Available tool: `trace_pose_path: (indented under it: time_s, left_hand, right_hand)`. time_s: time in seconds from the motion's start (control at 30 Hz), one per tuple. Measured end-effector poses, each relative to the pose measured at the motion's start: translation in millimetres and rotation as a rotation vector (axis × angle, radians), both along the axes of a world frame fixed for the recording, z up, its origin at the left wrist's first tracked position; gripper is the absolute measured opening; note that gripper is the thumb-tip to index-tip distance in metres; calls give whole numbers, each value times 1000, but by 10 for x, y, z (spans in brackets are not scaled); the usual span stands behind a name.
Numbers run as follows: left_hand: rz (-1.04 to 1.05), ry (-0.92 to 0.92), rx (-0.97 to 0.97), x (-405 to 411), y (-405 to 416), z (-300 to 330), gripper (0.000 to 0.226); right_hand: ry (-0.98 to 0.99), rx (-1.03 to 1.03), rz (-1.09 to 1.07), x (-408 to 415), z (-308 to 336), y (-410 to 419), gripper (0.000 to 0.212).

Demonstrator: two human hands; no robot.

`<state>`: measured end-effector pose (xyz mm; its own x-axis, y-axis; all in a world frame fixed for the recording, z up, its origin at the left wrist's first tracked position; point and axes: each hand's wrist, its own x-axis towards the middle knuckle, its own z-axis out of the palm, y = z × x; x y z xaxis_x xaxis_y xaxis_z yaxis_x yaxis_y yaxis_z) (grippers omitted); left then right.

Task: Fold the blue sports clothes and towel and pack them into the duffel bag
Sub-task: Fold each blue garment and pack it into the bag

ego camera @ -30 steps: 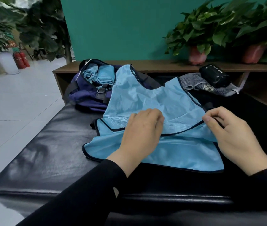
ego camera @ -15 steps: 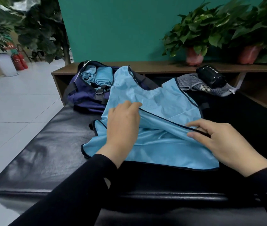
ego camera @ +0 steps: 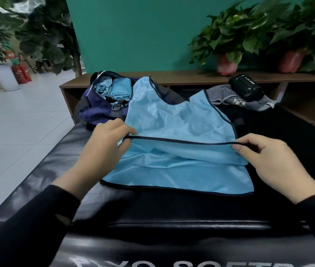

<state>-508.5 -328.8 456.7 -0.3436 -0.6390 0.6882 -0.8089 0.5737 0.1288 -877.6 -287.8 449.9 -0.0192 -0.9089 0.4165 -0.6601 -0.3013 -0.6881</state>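
Two hands at work on one garment. Black padded surface (ego camera: 37,170) carries everything, running from the near edge to a wooden shelf unit (ego camera: 191,78) along its far edge. Blue sports vest (ego camera: 172,128) lies flat across the middle of the surface, hem toward the near edge, shoulder straps toward the far edge, left strap overlapping the duffel bag (ego camera: 95,108). Duffel bag sits at the far left corner, open, with blue folded items (ego camera: 114,89) already inside. Grey cloth (ego camera: 225,97) with a black cylindrical object (ego camera: 246,87) on it rests at the far right; whether the cloth is the towel, cannot tell.

Left hand (ego camera: 102,143) pinches the vest's dark-trimmed edge at its left end; right hand (ego camera: 264,157) pinches the same edge at the right end. Edge is lifted and drawn taut between them, above the lower layer.

Judged step: folding the vest, mid-task. Next move likely calls for carrying this edge evenly across, both ends together, so the slippery fabric lands square and without slack.
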Motion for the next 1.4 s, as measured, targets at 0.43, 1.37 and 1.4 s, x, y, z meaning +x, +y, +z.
trace_pose_path:
  time_s: [0.43,1.37,1.4]
  left_hand:
    - [-140,-225,271,502,355,-517,25]
    - [196,125,60,373,1102,405,7]
    - [212,90,22,383,1133,515,5]
  right_hand:
    - [396,189,346,-192,-273,389,22]
    - [548,-30,31,53,786,876,7]
    - [571,-61,2,63,882,887,7]
